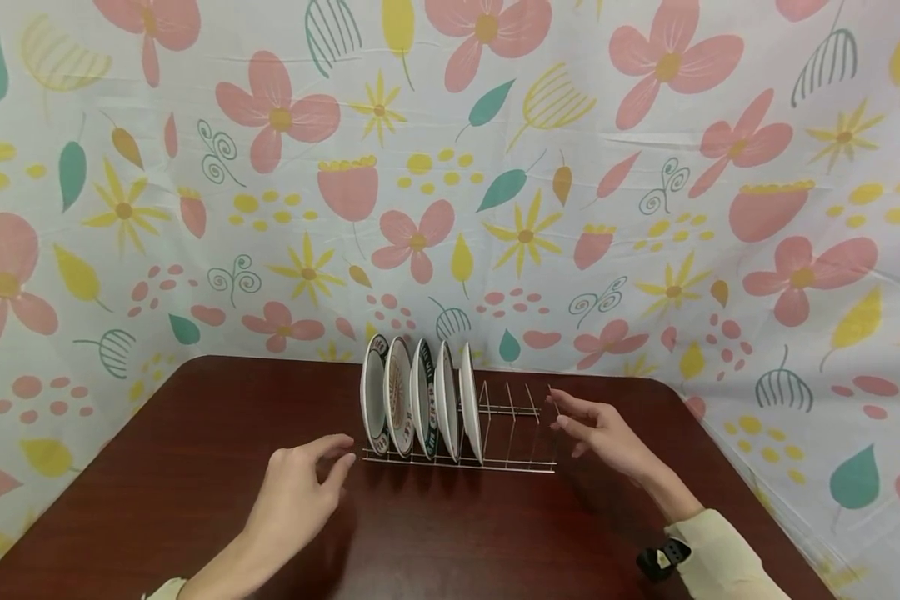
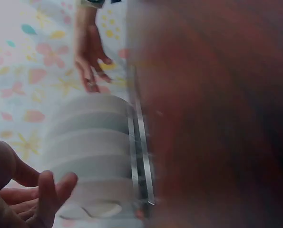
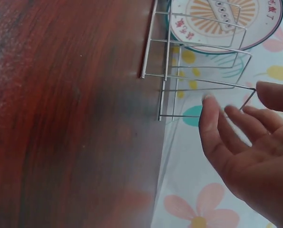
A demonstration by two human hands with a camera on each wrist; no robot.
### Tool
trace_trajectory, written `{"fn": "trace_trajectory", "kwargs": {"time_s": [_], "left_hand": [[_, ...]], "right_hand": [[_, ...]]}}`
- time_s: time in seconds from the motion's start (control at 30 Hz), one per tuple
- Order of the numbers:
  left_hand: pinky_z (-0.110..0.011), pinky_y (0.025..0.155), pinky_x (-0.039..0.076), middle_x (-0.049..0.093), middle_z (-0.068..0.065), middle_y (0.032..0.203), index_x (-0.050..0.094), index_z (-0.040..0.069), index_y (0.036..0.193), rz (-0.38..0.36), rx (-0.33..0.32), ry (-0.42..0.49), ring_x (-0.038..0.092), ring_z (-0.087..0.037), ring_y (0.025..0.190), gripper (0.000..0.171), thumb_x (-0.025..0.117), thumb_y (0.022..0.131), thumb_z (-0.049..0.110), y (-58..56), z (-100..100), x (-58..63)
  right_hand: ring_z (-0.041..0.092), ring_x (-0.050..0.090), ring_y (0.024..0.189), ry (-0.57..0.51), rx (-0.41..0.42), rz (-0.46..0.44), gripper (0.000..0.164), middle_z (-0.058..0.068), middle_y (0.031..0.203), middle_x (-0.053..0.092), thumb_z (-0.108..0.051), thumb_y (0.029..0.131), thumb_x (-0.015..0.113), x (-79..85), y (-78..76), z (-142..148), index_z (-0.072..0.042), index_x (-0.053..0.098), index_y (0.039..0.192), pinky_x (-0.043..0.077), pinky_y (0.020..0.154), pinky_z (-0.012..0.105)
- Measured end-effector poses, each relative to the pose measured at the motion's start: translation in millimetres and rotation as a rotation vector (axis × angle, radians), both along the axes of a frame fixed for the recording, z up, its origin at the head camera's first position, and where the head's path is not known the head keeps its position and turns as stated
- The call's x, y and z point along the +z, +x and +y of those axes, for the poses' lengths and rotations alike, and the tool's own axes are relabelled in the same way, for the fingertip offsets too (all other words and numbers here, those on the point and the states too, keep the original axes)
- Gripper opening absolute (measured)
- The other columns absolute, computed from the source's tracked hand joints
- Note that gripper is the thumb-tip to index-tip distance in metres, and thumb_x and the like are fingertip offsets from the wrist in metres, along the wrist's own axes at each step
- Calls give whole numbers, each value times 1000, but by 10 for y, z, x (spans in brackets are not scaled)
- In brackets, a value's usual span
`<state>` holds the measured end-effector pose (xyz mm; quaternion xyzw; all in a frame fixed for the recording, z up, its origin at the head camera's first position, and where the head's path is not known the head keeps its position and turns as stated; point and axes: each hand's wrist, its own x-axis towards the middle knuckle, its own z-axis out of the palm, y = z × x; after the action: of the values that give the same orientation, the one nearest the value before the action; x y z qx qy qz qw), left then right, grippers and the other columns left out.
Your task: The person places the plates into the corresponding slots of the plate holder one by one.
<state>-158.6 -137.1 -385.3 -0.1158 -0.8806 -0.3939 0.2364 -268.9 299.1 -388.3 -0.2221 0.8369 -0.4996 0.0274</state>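
A silver wire dish rack [image 1: 517, 467] stands on the table, with several round plates [image 1: 470, 408] upright side by side in its left and middle slots. The slots at its right end hold no plates. My left hand [image 1: 300, 487] hovers just off the rack's left end, thumb and fingers apart with nothing between them. At the opposite end is my right hand [image 1: 603, 433], its fingers loosely bent around the end wires. In the right wrist view, a fingertip meets the upper wire corner. One plate [image 3: 260, 23] there shows a sunburst pattern and a dark green rim.
The dark red-brown table [image 1: 420, 542] has a glossy top and rounded far corners. Behind it hangs a white cloth [image 1: 450, 150] printed with flowers and leaves. A black watch [image 1: 663, 558] is on the right wrist, by a light sleeve [image 1: 723, 554]. The left wrist view is blurred.
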Motion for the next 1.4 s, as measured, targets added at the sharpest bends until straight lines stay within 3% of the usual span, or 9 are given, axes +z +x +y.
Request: {"fn": "trace_trajectory", "kwargs": {"time_s": [0.1, 0.17, 0.27, 0.33, 0.4, 0.53, 0.67, 0.97, 1.4], "left_hand": [[-25, 40, 37, 79, -8, 100, 78, 5, 120, -119, -3, 34, 34, -2, 37, 26, 76, 94, 2, -63, -49, -87], [-27, 48, 46, 79, -11, 108, 75, 2, 127, -168, -10, 37, 51, -6, 47, 33, 76, 93, 2, -114, -52, -141], [-36, 73, 56, 76, -16, 119, 70, 0, 135, -227, -34, 37, 73, -20, 87, 43, 77, 92, 2, -181, -33, -211], [-45, 91, 56, 73, -19, 125, 66, -2, 139, -247, -53, 24, 68, -29, 119, 50, 78, 91, 2, -213, -17, -247], [-51, 98, 54, 69, -22, 130, 62, -5, 143, -267, -73, 27, 63, -35, 126, 56, 79, 90, 3, -242, -7, -271], [-56, 107, 47, 63, -25, 139, 55, -8, 148, -292, -101, 35, 58, -40, 131, 67, 82, 87, 3, -290, 6, -301], [-57, 110, 44, 59, -27, 142, 51, -10, 150, -338, -130, 62, 57, -41, 133, 76, 84, 83, 2, -325, 21, -331], [-56, 112, 42, 55, -31, 145, 47, -17, 148, -381, -161, 61, 55, -42, 135, 80, 87, 82, 5, -341, 61, -385], [-56, 112, 42, 53, -32, 147, 45, -18, 148, -398, -165, 51, 53, -43, 136, 85, 89, 80, 5, -398, 10, -326]], "right_hand": [[51, 47, 137, 10, -24, -9, 56, 25, 164, 35, -15, 111, 56, 24, 9, 7, 0, 39, 161, 61, 84, 44], [52, 42, 142, 17, -32, -31, 58, 24, 167, 30, -19, 112, 54, 44, 6, -3, 0, 34, 163, 58, 94, 47], [50, 34, 148, 37, -30, -70, 62, 26, 169, 23, -23, 114, 50, 82, -23, -46, 1, 25, 165, 48, 107, 53], [48, 28, 151, 52, -27, -95, 64, 28, 170, 19, -25, 114, 48, 106, -53, -86, 2, 20, 166, 41, 113, 56], [47, 22, 153, 67, -24, -113, 65, 29, 170, 15, -25, 115, 46, 126, -86, -126, 3, 17, 166, 35, 116, 60], [48, 20, 153, 80, -36, -136, 65, 28, 171, 12, -25, 115, 45, 150, -145, -187, 4, 16, 165, 30, 118, 63], [48, 26, 151, 77, -47, -134, 64, 29, 170, 14, -24, 115, 44, 155, -181, -219, 5, 18, 165, 34, 116, 62], [48, 27, 151, 45, -48, -143, 64, 30, 170, 15, -22, 115, 45, 109, -173, -229, 5, 16, 165, 35, 116, 61], [48, 38, 146, 70, -53, -84, 62, 31, 167, 21, -20, 114, 48, 94, 3, -229, 6, 22, 164, 42, 112, 57]]}}
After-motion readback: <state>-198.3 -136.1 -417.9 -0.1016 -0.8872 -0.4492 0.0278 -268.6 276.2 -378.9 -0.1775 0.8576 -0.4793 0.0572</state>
